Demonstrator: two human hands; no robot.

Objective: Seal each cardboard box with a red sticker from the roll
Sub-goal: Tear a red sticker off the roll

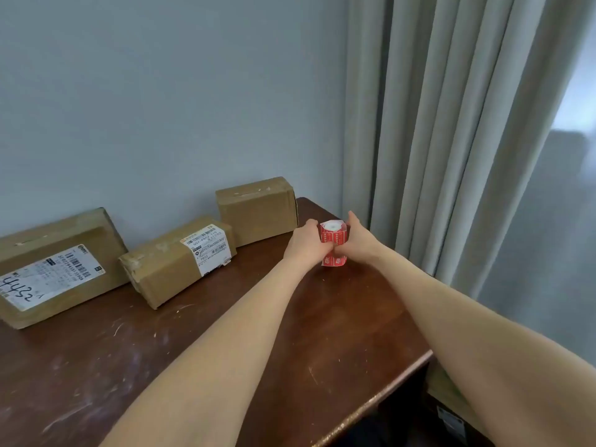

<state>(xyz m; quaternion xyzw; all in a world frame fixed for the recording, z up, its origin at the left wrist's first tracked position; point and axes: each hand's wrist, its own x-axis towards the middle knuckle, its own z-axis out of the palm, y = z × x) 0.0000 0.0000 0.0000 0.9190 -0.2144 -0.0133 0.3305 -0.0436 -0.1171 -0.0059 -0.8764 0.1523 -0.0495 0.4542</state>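
On my feed I see the roll point(333, 235) of red stickers standing upright on the dark wooden counter point(225, 350), toward its far right corner and near the grey curtain point(451, 124). It is a short cylinder. Its outer wrap is bright red with small white print repeated in rows, and its white core shows as a pale disc on top. More red stickers with white marks show below the hands, at the base against the wood.

Both hands are on it. The left hand point(304, 245) takes it from the left with fingers curled round the side. The right hand point(354, 243) takes it from the right with the thumb raised beside the upper rim. Each grip is closed round the roll, and the 2 hands meet in front and hide its middle. I cannot tell whether either hand pinches the edge of a sticker.

3 cardboard boxes lie along the pale blue wall point(161, 91). The far box point(258, 209) is plain brown and sits just left of the left hand. The middle box point(161, 269) lies at an angle, with a white shipping label wrapped over its right end. The left box point(64, 230) is the widest, and its white label carries a barcode and handwritten "4432". Pale scuffs mark the near part of the counter.
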